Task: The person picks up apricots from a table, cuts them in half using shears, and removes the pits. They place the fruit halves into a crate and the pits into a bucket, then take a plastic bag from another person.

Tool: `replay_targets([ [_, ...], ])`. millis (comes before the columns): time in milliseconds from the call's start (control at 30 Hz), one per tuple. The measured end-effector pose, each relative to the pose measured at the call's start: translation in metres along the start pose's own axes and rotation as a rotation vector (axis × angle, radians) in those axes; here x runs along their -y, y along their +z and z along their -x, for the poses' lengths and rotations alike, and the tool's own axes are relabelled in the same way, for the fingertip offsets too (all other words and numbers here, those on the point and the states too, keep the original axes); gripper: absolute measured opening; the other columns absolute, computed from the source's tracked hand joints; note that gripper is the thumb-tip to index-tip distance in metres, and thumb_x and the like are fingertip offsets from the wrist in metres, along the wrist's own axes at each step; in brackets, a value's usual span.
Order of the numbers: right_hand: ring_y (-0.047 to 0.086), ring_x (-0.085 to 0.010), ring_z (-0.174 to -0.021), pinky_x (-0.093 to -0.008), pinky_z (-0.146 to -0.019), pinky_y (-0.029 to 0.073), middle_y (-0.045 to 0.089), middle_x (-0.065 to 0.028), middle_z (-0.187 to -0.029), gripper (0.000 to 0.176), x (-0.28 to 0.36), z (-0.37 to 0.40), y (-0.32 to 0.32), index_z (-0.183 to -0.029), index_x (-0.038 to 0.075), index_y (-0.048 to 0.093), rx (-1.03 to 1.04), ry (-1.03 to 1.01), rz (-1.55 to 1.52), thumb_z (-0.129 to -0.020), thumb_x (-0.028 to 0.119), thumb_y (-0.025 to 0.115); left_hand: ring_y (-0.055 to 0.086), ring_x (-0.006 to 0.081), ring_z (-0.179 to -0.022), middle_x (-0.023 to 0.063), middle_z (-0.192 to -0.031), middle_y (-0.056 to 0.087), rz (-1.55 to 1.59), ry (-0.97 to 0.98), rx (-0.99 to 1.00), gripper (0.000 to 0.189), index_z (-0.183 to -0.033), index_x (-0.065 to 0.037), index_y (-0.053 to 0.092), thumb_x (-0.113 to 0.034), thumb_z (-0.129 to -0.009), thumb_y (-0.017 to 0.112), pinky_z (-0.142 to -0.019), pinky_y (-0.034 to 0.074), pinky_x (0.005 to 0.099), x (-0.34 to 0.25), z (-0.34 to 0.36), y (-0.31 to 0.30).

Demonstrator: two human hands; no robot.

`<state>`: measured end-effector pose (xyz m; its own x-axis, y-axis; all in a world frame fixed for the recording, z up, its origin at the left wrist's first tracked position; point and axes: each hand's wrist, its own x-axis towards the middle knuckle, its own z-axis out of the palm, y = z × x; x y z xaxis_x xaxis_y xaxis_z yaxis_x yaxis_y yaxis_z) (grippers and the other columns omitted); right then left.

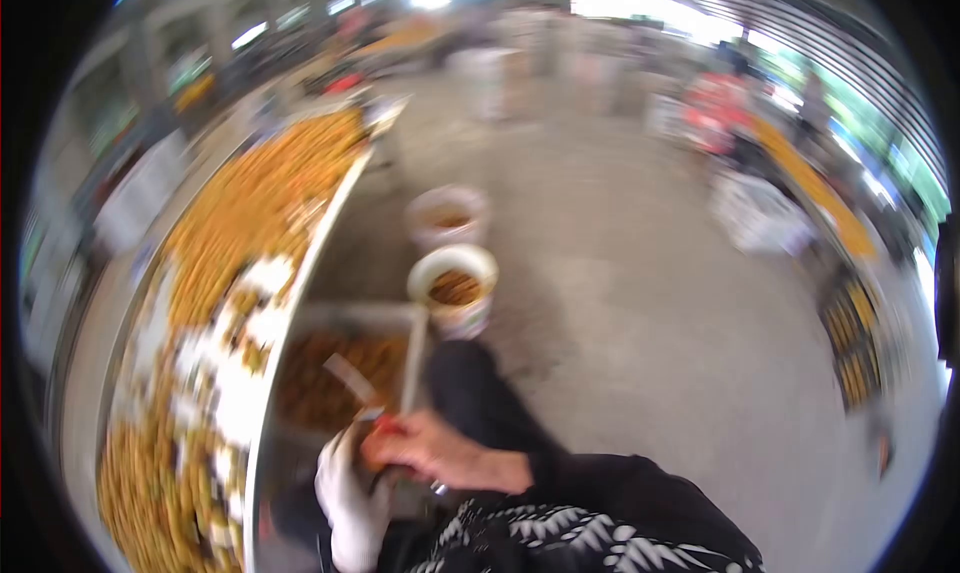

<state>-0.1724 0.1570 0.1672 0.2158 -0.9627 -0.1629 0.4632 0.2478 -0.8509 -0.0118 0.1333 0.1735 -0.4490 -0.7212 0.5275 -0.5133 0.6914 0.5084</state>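
Observation:
My right hand [430, 448] is bare and closed around the red handle of a knife [350, 380], whose pale, blurred blade points up and left. Beside it, my left hand [350, 503] wears a white glove, its fingers curled in close to the right hand. What the glove holds, if anything, is blurred and partly covered. Both hands are over my lap, just in front of a pale bin [417, 348] filled with brown pieces.
A long white-edged table [290, 318] on the left bears many yellow-brown, finger-long pieces [260, 198]. Ahead stand two buckets [462, 318] with brown contents. A white sack [760, 213], crates [850, 343] and another laden table [815, 183] are at right, near a person in red [717, 108].

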Motion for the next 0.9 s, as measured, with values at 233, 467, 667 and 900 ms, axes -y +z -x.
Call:
replay_targets([
  [233,0.047,-0.0026,-0.052,-0.0186,-0.043,0.032,0.061,-0.0025,-0.072,0.024,-0.032,-0.031,-0.006,-0.106,-0.001,0.061,-0.016,0.150,0.036,-0.095,0.020,0.060,0.063,0.0369,-0.097,0.0206,-0.108,0.063,-0.041,-0.326,-0.246,0.058,-0.121,0.001,0.057,-0.018,-0.071,0.082,-0.083,0.051,0.0393,0.026,0.037,-0.042],
  [467,0.050,-0.0080,-0.052,-0.0200,-0.042,0.036,0.060,-0.0070,-0.071,0.017,-0.049,-0.047,-0.004,-0.100,-0.001,0.060,0.066,0.250,-0.026,-0.094,0.014,0.059,0.063,0.0354,-0.093,0.0185,-0.099,0.064,-0.466,-0.727,-0.584,0.051,-0.118,-0.001,0.059,-0.017,-0.074,0.079,-0.081,0.050,0.0380,0.102,0.115,-0.112],
  [667,0.050,-0.0096,-0.052,-0.0204,-0.041,0.036,0.058,-0.0073,-0.070,0.015,-0.053,-0.048,0.001,-0.098,-0.001,0.058,0.069,0.272,0.037,-0.093,0.013,0.058,0.057,0.0354,-0.100,0.0127,-0.101,0.063,-0.729,-0.782,-0.599,0.046,-0.112,-0.011,0.064,-0.020,-0.069,0.078,-0.086,0.047,0.0433,0.199,0.128,-0.142],
  [900,0.049,-0.0094,-0.053,-0.0207,-0.041,0.036,0.058,-0.0056,-0.073,0.019,-0.064,-0.058,0.005,-0.107,-0.001,0.057,0.087,0.263,0.149,-0.094,0.014,0.057,0.055,0.0331,-0.100,0.0121,-0.096,0.062,-0.854,-0.984,-0.458,0.017,-0.093,-0.014,0.066,-0.013,-0.077,0.062,-0.081,0.045,0.0455,0.253,0.116,-0.133],
])
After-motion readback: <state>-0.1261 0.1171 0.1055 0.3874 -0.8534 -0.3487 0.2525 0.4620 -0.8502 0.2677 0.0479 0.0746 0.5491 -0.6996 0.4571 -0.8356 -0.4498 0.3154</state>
